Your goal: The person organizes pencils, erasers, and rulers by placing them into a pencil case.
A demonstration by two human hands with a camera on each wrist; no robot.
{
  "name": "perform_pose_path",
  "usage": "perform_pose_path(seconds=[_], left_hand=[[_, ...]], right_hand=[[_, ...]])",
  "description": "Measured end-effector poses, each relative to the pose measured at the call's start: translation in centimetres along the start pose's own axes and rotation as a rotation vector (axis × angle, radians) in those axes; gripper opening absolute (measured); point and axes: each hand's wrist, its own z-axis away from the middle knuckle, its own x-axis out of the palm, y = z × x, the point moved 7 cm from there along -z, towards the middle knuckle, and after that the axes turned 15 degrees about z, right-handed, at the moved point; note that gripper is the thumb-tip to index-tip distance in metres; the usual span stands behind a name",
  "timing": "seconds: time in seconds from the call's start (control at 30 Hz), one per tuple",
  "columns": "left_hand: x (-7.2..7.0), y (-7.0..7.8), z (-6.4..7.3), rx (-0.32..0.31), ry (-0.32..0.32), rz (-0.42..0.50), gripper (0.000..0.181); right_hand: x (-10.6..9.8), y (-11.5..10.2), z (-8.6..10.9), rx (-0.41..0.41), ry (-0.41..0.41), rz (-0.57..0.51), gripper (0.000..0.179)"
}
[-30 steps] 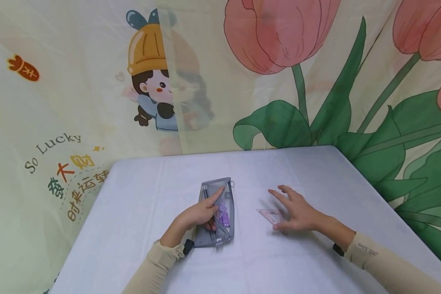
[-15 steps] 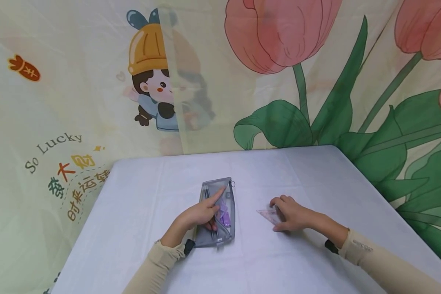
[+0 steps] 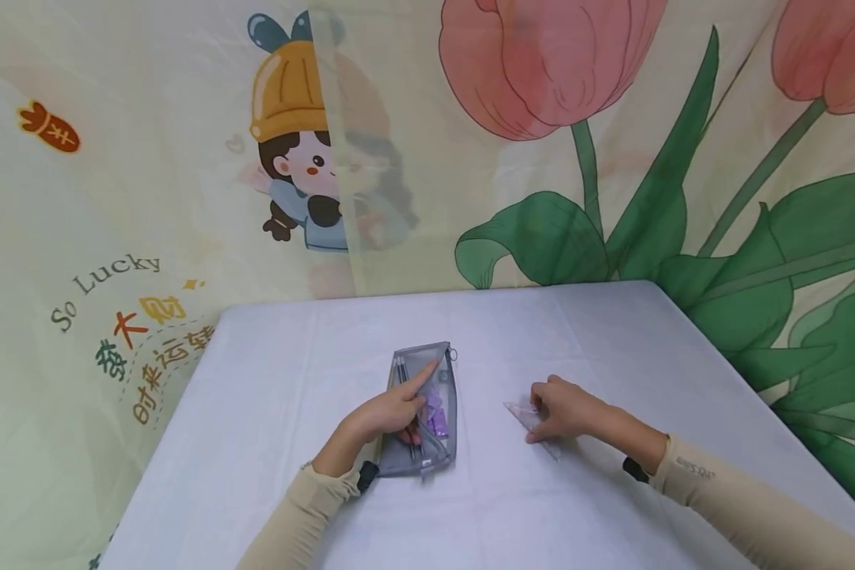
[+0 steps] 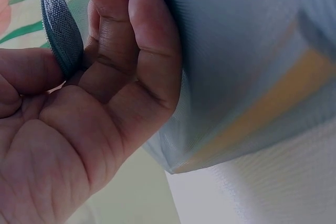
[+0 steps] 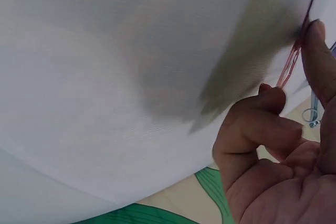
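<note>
On the white table a grey mesh pencil case lies with its zipped side up. My left hand grips its opening edge, the index finger stretched along the case. In the left wrist view, the zipper edge sits between thumb and curled fingers. Pens and a purple item show through the mesh. To the right, my right hand pinches a clear, pink-marked set square between thumb and fingers. The right wrist view shows the set square edge-on and tilted up over the cloth.
A white cloth covers the table. Behind it hangs a curtain printed with tulips and a cartoon figure. A metal ring hangs from the case's far right corner.
My right hand's fingers have come together on the set square, which was lying flat and is now tilted and turned. The left hand and the pencil case have stayed in place.
</note>
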Motion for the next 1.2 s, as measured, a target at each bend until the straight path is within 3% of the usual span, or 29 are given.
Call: perform_pose_path(seconds=[0.17, 0.37, 0.5, 0.63, 0.87, 1.2], left_hand=[[0.1, -0.4, -0.3, -0.008, -0.004, -0.005, 0.066], [0.2, -0.7, -0.1, -0.012, 0.002, 0.009, 0.066], [0.1, -0.5, 0.0, -0.004, 0.005, 0.014, 0.066], [-0.1, -0.4, 0.0, 0.001, 0.017, 0.021, 0.066], [-0.4, -0.2, 0.1, 0.013, 0.021, 0.020, 0.066], [-0.3, 0.0, 0.0, 0.018, 0.017, 0.013, 0.064]], right_hand=[[-1.8, -1.6, -0.6, -0.078, -0.013, -0.178, 0.010], [-2.8, -3.8, -2.6, -0.029, -0.081, -0.599, 0.026], [-2.0, -5.2, -4.2, 0.056, -0.063, -0.768, 0.024], [-1.2, -6.6, -5.7, 0.106, -0.029, -0.816, 0.016], [-0.3, -8.8, -7.5, 0.113, 0.013, -0.904, 0.012], [-0.5, -10.4, -7.8, 0.105, 0.112, -0.920, 0.010]])
